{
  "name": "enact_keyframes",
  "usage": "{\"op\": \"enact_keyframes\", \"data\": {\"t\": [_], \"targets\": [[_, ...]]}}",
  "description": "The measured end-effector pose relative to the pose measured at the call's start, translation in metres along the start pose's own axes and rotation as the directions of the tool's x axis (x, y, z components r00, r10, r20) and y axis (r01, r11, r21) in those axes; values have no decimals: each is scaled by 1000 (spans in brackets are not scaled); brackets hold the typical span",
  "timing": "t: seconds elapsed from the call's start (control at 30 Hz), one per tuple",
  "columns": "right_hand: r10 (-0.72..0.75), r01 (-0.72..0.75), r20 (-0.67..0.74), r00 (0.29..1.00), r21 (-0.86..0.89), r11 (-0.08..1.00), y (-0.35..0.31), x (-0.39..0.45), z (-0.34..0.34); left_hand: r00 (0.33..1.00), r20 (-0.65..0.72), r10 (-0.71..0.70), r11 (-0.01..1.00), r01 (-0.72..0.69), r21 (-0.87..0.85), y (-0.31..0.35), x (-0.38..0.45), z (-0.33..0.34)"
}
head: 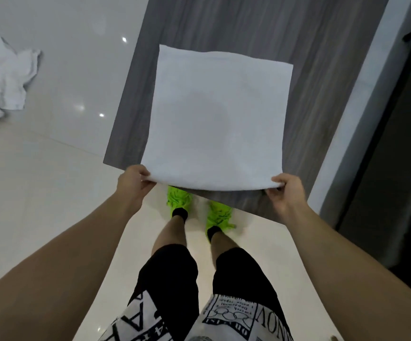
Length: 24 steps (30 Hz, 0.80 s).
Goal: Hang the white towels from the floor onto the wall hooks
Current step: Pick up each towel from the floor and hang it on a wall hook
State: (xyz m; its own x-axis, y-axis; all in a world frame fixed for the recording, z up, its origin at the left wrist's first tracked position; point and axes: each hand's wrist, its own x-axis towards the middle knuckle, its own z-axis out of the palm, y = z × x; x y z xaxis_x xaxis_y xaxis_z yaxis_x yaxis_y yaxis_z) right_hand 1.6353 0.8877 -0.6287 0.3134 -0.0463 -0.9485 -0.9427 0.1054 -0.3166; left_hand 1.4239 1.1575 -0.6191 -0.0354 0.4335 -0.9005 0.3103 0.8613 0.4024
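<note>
the step in hand looks like squaring up one white towel (218,119) before it goes on a hook: it lies spread flat on a grey wood-grain table (310,57), and the left hand (134,184) and right hand (286,193) each pinch a near corner, fingers curled under the folded edge with thumbs on top. no wall hook shows anywhere in this view, so the next move probably calls for lifting the towel clear without letting the fold fall open, then turning to find the hooks

the towel reads as a neat, thick square, folded with a rounded doubled edge nearest the person, its far corners crisp and its surface smooth, hanging slightly over the near table edge. a second white towel (1,75) lies crumpled on the glossy pale floor (59,77) well off to the left, not yet picked up, so more of the task seems left to do
</note>
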Motion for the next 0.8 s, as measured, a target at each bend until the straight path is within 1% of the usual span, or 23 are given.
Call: {"op": "enact_keyframes", "data": {"t": [0.1, 0.13, 0.17, 0.23, 0.33, 0.43, 0.5, 0.6, 0.7, 0.8], "targets": [[-43, 26, -76, 996, -216, 976, 19, -5, -6, 999, -51, -9, 992, 15, 121, -24, 7, -12], [-49, 23, -91, 995, -269, 963, 24, -6, -8, 999, -46, -16, 989, 23, 144, -30, 9, -15], [-50, 19, -100, 994, -285, 958, 29, -8, -10, 999, -38, -26, 988, 32, 152, -35, 11, -17], [-56, 28, -116, 992, -236, 971, 35, -10, -12, 999, -28, -36, 992, 39, 119, -41, 11, -20], [-79, 60, -159, 984, -121, 991, 36, -12, -14, 998, -52, -37, 999, 38, 13, -41, 10, -25], [-37, 26, -147, 988, -77, 997, 34, -15, -19, 997, -59, -49, 999, 48, -27, -39, 7, -32], [-6, -4, -110, 994, -86, 996, 34, -20, -24, 998, -60, -30, 1000, 30, -7, -35, -1, -35], [-6, -6, -69, 998, -170, 985, 32, -38, -28, 997, -75, -5, 1000, 7, 30, -21, -17, -39], [-83, 86, 20, 996, -264, 961, 20, -62, -25, 999, -27, 22, 996, -20, 89, 9, -35, -38], [-181, 186, 43, 983, -249, 950, 3, -93, -17, 990, 93, 110, 976, -126, 179, 44, -58, -34]]}}
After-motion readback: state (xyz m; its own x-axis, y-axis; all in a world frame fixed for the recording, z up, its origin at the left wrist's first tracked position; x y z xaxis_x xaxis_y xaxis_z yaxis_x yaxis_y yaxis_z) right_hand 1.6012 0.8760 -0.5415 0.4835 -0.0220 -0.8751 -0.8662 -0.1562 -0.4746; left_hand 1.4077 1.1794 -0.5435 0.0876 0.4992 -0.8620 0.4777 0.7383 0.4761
